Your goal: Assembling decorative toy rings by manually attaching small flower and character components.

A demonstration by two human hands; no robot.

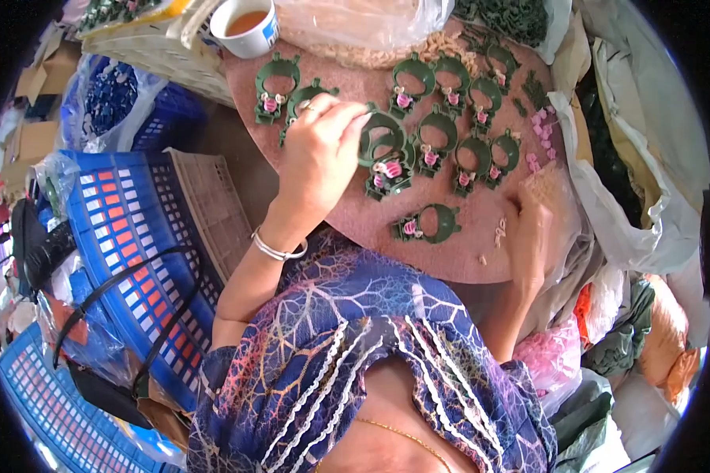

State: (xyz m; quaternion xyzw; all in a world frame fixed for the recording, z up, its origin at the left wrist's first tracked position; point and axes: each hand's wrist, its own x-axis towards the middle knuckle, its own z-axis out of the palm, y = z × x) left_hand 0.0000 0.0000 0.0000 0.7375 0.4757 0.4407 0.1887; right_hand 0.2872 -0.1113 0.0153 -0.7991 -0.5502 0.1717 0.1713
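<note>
My left hand (323,150) reaches over the table and pinches the top of a green plastic ring-shaped piece (383,146) with a pink-and-white figure on its lower part. That piece is held above another like it, so the two overlap. My left wrist partly covers a green ring piece (312,93). Near the table's right edge, my right hand (532,229) is bent with its fingers drawn together; their tips blend into beige surroundings, and what they hold cannot be made out. Small beige bits (499,230) lie beside it. One green piece (427,225) lies sideways nearest me.
Several finished-looking green pieces (436,140) stand in rows on the pinkish table (347,217). Pink small parts (541,138) lie at the right, a beige heap (379,54) at the back. A cup (246,30) of brown liquid stands back left; blue baskets (126,260) line my left.
</note>
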